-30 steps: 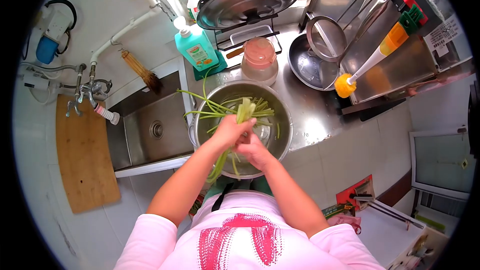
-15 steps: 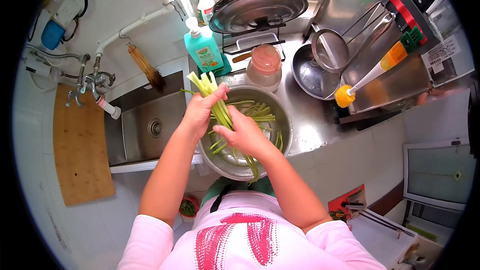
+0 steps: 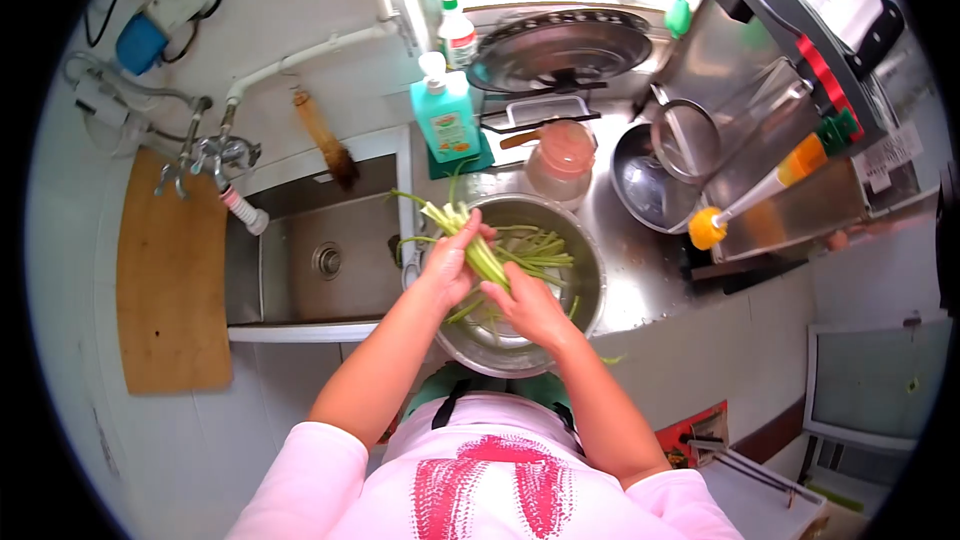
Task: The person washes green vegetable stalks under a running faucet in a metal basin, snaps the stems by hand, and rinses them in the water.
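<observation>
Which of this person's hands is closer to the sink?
The left. The left hand grips the green stalks over the side of the bowl next to the sink; the right hand holds them farther from the sink.

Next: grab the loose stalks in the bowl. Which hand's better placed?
Right, I'd say. The right hand is nearer the loose stalks on the bowl's right side; the left hand is farther over. Both hold the bunch, so the left would probably need to keep it alone.
</observation>
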The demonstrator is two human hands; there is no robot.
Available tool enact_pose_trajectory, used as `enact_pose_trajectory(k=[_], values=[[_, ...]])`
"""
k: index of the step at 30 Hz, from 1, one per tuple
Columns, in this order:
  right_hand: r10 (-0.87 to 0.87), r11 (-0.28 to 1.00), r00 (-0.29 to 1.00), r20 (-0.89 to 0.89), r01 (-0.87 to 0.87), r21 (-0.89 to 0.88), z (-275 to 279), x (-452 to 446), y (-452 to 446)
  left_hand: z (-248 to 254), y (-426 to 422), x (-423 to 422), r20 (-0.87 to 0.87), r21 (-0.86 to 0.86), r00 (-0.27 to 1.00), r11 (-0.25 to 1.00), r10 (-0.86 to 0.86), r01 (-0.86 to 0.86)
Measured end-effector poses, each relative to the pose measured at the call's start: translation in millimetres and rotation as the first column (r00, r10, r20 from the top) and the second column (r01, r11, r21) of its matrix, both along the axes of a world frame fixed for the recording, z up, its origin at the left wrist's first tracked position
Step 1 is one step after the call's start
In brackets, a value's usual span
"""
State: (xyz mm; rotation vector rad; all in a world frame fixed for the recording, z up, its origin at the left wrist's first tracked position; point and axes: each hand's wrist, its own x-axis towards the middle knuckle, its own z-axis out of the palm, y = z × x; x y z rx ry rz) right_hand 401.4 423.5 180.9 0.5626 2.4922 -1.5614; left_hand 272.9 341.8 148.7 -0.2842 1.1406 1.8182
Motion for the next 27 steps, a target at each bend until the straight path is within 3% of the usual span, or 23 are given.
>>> enact_pose_trajectory(k=[2,5,6,8,10,13,14,18,20,22,24,26,27], values=[[-0.106,0.994,0.994,-0.022,0.105,-0.032,0,-2,-2,15,-7,5,-0.058,0.051,0.996,0.996,-0.075,0.077],[-0.118,0.992,0.992,-0.034,0.117,-0.037,-9,-7,-4,17,-26,6,-0.109,0.016,0.956,0.962,-0.271,0.274],[-0.132,0.991,0.991,-0.016,0.132,-0.027,-11,-10,-6,14,-30,9,-0.126,-0.01,0.958,0.966,-0.257,0.258],[-0.128,0.991,0.992,-0.014,0.127,-0.041,-10,-17,-10,11,-37,12,-0.145,-0.067,0.98,0.989,-0.139,0.131],[-0.142,0.985,0.989,-0.046,0.136,-0.11,-15,-25,-16,5,-49,10,-0.269,-0.12,0.962,0.993,-0.047,0.014],[-0.108,0.971,0.991,-0.08,0.087,-0.225,-22,-40,-30,6,-71,2,-0.465,-0.063,0.883,0.993,0.062,-0.103],[-0.088,0.967,0.994,-0.063,0.07,-0.246,-21,-44,-35,11,-79,3,-0.591,-0.188,0.806,0.971,0.006,-0.145],[0.001,0.952,1.0,-0.031,-0.01,-0.307,7,-65,-63,14,-110,0,-0.574,-0.186,0.817,0.962,0.059,-0.2],[0.055,0.948,0.992,-0.113,-0.087,-0.305,8,-77,-84,16,-129,-7,-0.563,-0.147,0.82,0.965,0.097,-0.216],[0.152,0.921,0.988,-0.019,-0.148,-0.361,17,-94,-110,18,-155,-15,-0.536,-0.108,0.822,0.951,0.19,-0.29],[0.196,0.897,0.979,-0.064,-0.205,-0.391,23,-117,-145,24,-190,-26,-0.563,-0.071,0.783,0.928,0.264,-0.365],[0.286,0.767,0.956,0.059,-0.191,-0.613,39,-143,-183,34,-229,-39,-0.528,-0.035,0.753,0.875,0.394,-0.482],[0.291,0.745,0.953,0.079,-0.174,-0.643,43,-157,-207,46,-249,-46,-0.498,-0.033,0.739,0.842,0.454,-0.539]])
